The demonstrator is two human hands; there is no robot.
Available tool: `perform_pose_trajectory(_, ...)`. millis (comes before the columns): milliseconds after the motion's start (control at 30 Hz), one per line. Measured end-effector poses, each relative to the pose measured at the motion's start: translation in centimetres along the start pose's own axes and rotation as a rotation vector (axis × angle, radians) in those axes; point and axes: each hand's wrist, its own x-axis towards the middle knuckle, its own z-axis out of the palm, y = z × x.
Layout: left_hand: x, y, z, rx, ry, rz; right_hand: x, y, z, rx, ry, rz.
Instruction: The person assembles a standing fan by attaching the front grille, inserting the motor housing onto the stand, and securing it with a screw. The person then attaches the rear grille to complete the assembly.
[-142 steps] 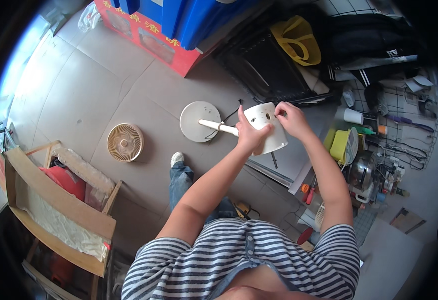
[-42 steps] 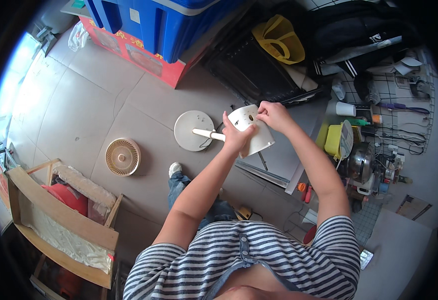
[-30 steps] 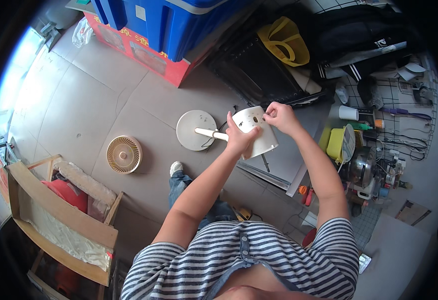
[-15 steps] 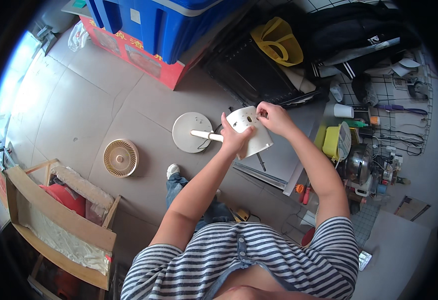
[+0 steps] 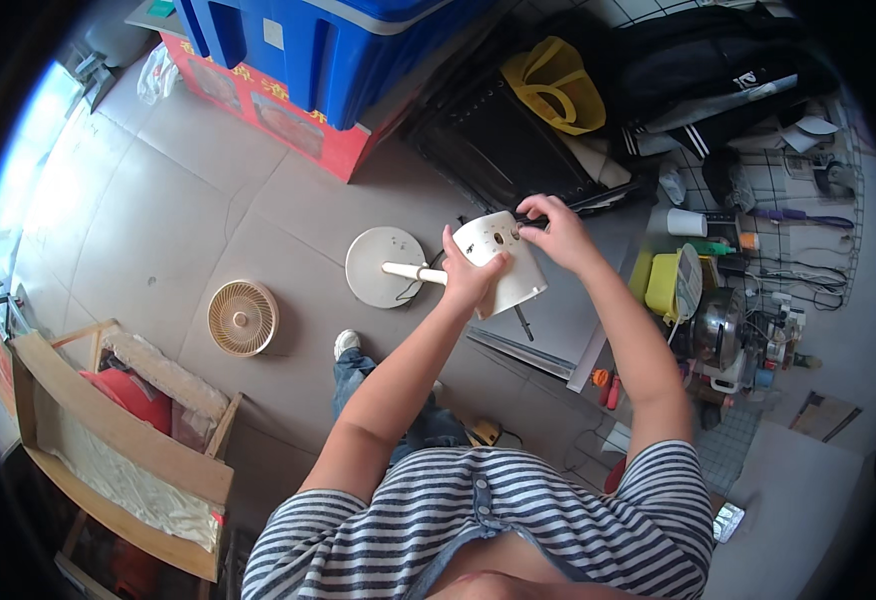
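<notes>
A white fan stand with a curved housing [image 5: 520, 272] at its upper end is in front of me. My left hand [image 5: 470, 280] grips this housing, its thumb lying across the face with the holes. From the housing a white pole [image 5: 410, 271] runs to a round white base [image 5: 382, 250] on the floor. My right hand [image 5: 556, 232] is at the housing's far right edge, thumb and fingers curled round a small dark part there that I cannot make out. A thin dark rod [image 5: 524, 322] sticks out below the housing.
A round beige fan grille [image 5: 243, 318] lies on the floor at left. Beyond are a blue bin [image 5: 298, 50] and a red box [image 5: 288, 125]. A grey metal table [image 5: 558, 340] stands close at right, beside cluttered shelving. A wooden frame [image 5: 123, 410] stands lower left.
The fingers of my right hand have lifted and parted a little from the thumb at the housing's edge. My left hand and the stand have hardly moved.
</notes>
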Motion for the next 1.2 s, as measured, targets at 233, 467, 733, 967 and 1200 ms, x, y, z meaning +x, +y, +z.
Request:
perform_pose_trajectory(233,0.0,0.3,0.2,0.064,-0.001,-0.016,0.1,-0.3,0.7,-0.199,-0.255,0.169)
perform_pose_trajectory(467,0.0,-0.3,0.2,0.004,-0.02,-0.019,0.7,-0.4,0.4,-0.197,-0.369,0.391)
perform_pose_trajectory(733,0.0,-0.6,0.0,0.004,0.007,-0.01,-0.2,-0.1,1.3,-0.031,-0.124,0.061)
perform_pose_trajectory(967,0.0,-0.3,0.0,0.036,0.011,-0.034,0.2,-0.3,1.3,-0.202,-0.202,0.139)
perform_pose_trajectory(1200,-0.3,0.0,-0.1,0.04,0.004,-0.034,0.6,-0.4,1.3,-0.347,-0.344,0.327)
